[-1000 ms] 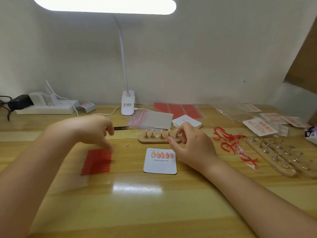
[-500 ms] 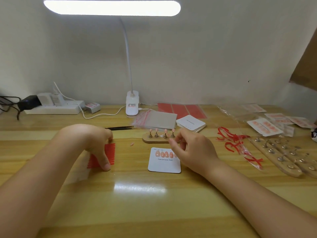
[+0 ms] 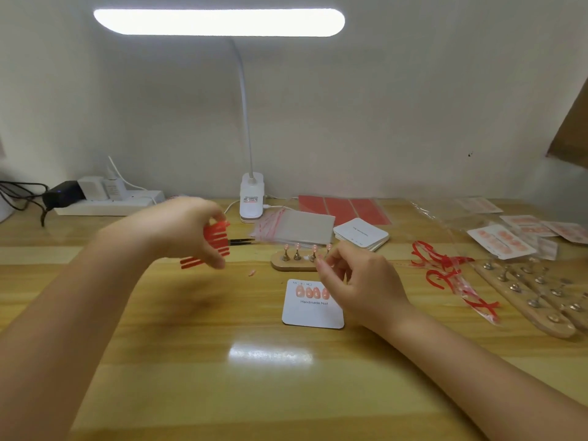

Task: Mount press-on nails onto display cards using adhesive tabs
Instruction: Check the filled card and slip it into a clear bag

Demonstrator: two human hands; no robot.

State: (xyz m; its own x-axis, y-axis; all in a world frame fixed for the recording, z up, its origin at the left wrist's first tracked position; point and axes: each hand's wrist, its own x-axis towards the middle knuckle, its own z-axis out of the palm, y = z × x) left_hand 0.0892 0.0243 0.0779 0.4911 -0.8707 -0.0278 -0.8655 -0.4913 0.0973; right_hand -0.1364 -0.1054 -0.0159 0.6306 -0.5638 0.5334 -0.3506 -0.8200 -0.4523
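Note:
My left hand (image 3: 184,227) grips a red adhesive tab sheet (image 3: 216,240) and holds it up above the table, left of centre. A white display card (image 3: 313,313) printed "Handmade Nail" lies in the middle with a row of pink nails on it, its right end hidden by my right hand (image 3: 366,281). That hand hovers over the card's top right corner with curled fingers beside a small wooden nail stand (image 3: 292,264) carrying several pink nails. Whether the fingertips pinch a nail is unclear.
Black tweezers (image 3: 243,241) lie behind the sheet, and a loose pink nail (image 3: 252,272) beside the stand. Clear bags (image 3: 296,229), a card stack (image 3: 361,233), red sheets (image 3: 343,206) and a lamp base (image 3: 252,198) stand behind. Peeled red strips (image 3: 445,265), long wooden stands (image 3: 534,297) and packed sets (image 3: 499,240) fill the right.
My left hand picked the red tab sheet off the table and raised it toward the middle. My right hand drew back slightly from the nail stand.

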